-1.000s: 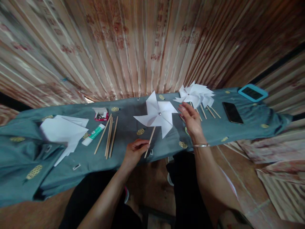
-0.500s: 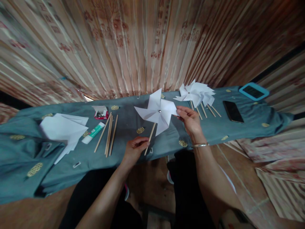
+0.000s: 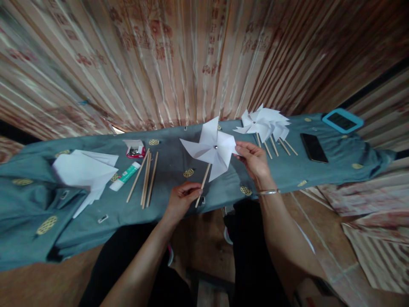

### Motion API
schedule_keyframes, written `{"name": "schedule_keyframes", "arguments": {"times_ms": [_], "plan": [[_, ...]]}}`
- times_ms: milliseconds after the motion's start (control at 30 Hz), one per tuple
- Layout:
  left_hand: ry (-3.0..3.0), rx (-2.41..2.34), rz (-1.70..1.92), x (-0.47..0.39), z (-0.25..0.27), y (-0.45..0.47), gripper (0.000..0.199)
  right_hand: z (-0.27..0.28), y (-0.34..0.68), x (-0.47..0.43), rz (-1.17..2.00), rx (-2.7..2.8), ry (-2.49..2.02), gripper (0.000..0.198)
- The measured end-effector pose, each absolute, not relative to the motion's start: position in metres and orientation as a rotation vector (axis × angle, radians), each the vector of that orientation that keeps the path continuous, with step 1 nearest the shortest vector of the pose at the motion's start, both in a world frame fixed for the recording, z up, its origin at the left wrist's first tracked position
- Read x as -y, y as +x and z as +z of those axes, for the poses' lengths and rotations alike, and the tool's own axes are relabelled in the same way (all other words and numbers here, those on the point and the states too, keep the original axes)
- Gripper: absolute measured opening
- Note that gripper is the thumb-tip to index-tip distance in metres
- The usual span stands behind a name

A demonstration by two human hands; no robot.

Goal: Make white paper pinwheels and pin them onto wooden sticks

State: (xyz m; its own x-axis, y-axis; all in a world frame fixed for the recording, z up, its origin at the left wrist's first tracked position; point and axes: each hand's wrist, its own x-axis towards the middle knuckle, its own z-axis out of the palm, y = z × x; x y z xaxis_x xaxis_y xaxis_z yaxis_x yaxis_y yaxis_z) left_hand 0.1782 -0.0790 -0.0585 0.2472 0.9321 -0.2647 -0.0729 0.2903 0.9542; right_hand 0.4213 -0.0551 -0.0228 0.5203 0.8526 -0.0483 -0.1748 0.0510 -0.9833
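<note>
A white paper pinwheel (image 3: pixel 209 147) with a shiny pin at its centre is held over the middle of the table. Its wooden stick (image 3: pixel 204 181) slants down toward me, pinched between the thumb and fingers of my left hand (image 3: pixel 182 198). My right hand (image 3: pixel 254 158) pinches the tip of the pinwheel's right blade. To the right, several finished pinwheels (image 3: pixel 263 121) lie overlapping, their sticks pointing toward me. Left of my hands lie several loose wooden sticks (image 3: pixel 148 181). A red box (image 3: pixel 136 150) of metal pins stands open behind them.
A glue stick (image 3: pixel 124 176) and a stack of white paper pieces (image 3: pixel 84 170) lie on the left of the cloth-covered table (image 3: pixel 172 170). A black phone (image 3: pixel 313 148) and a blue-framed device (image 3: pixel 343 120) are at the right. A pleated curtain (image 3: pixel 179 64) hangs behind.
The pinwheel and its stick have shifted very slightly right, with its blades turned a little. Both hands keep the same grip.
</note>
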Motion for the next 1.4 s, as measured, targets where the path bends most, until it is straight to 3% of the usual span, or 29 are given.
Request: {"name": "schedule_keyframes", "arguments": {"times_ms": [800,1400], "plan": [[1.043,-1.083,0.889,0.079,-0.056,0.178,0.025,-0.026,0.414,0.060,0.920,0.685,-1.297,0.038],[1.049,-1.112,0.956,0.074,-0.058,0.177,0.023,-0.027,0.403,0.067,1.003,0.682,-1.303,0.036]]}}
